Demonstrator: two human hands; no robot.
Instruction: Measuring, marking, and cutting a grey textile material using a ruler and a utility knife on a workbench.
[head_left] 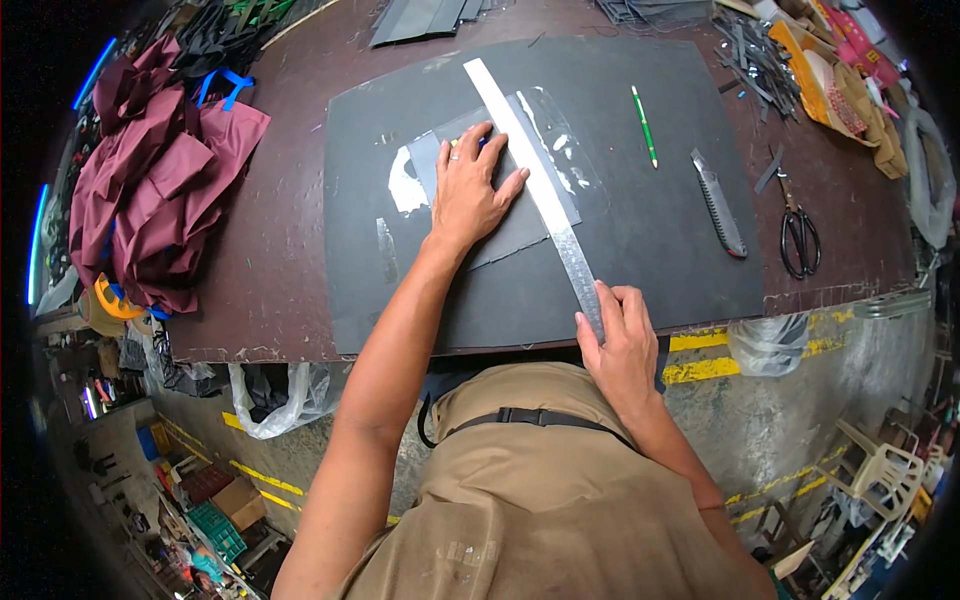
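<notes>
- A long metal ruler [540,190] lies slantwise on the work, running from the far middle of the mat down toward the person's right side, its near end reaching the table's front edge.
- The right hand [622,345] grips that near end, fingers curled over the top of the blade and thumb at its side.
- The ruler crosses the right edge of a small dark grey sheet [520,225], which lies flat near the middle of the mat.
- The left hand [470,190] is open and pressed flat on this sheet, fingers spread, fingertips just beside the ruler's left edge; a bit of something yellow and blue shows under the fingers, too hidden to tell what it is.
- Both sheet and ruler rest on a large dark cutting mat [660,230], marked with pale scuffs and white smears around the sheet.
- To the right on the mat lie a green pencil [645,125] and, nearer the mat's right edge, a grey utility knife [718,203], well apart from the hands.
- Black-handled scissors [798,235] lie just off the mat on the brown table [270,270].
- A heap of maroon fabric [160,180] sits at the table's left end, and scraps and cardboard pieces are piled at the far right corner.
</notes>
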